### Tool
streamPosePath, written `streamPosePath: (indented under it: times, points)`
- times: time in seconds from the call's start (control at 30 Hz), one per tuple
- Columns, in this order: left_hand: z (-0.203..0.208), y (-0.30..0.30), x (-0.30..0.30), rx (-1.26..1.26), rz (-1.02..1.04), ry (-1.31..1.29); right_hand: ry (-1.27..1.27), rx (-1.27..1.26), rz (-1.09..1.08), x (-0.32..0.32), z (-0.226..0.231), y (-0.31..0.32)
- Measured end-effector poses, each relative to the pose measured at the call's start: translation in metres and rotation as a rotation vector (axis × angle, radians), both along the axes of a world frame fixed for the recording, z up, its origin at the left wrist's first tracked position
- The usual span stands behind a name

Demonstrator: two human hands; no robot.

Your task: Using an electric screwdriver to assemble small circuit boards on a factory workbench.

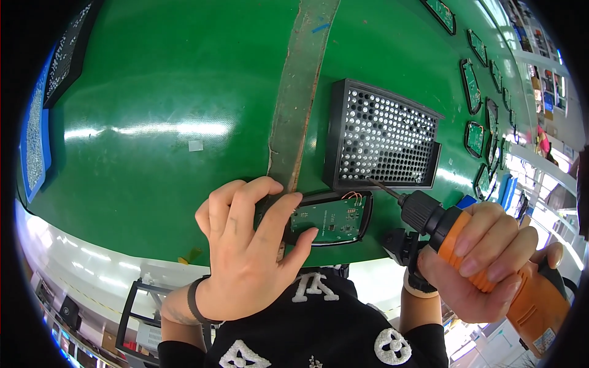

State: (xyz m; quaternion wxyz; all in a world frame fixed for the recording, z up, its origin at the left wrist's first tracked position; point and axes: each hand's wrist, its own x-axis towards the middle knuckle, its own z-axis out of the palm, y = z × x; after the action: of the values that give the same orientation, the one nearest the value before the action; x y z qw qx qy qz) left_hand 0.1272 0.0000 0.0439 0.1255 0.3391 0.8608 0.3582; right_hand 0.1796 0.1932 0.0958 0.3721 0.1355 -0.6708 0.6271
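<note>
My left hand (245, 245) grips the left end of a black plastic housing (369, 214), its thumb lying over the green circuit board (331, 222) inside. Thin orange-red wires loop at the board's far right corner. In my right hand (481, 264) is an orange electric screwdriver (531, 300), fingers wrapped round its body. Its long bit points left and away, and the tip meets the near edge of a black screw tray (338, 122). Silver screws fill many of the tray's holes; dark holes show mostly toward its near right part.
Several boards in black housings (470, 86) lie along the right of the green table (159, 73). A worn strip (294, 92) runs away from me across it. At far left are a blue tray (37, 141) of small parts and a black tray (72, 52).
</note>
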Motion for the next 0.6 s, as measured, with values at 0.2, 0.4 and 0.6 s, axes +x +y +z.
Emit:
streamPosePath:
  times: [0.2, 0.4, 0.6]
  points:
    - [-0.002, 0.015, 0.012, 0.095, -0.024, -0.007, 0.055, 0.013, -0.012, 0.005, 0.008, -0.008]
    - [-0.007, 0.011, 0.01, 0.154, -0.04, -0.111, 0.174, -0.134, 0.036, 0.023, 0.002, -0.04]
    - [-0.007, 0.012, 0.008, 0.19, -0.033, -0.135, -0.048, -0.059, 0.1, 0.029, 0.003, -0.041]
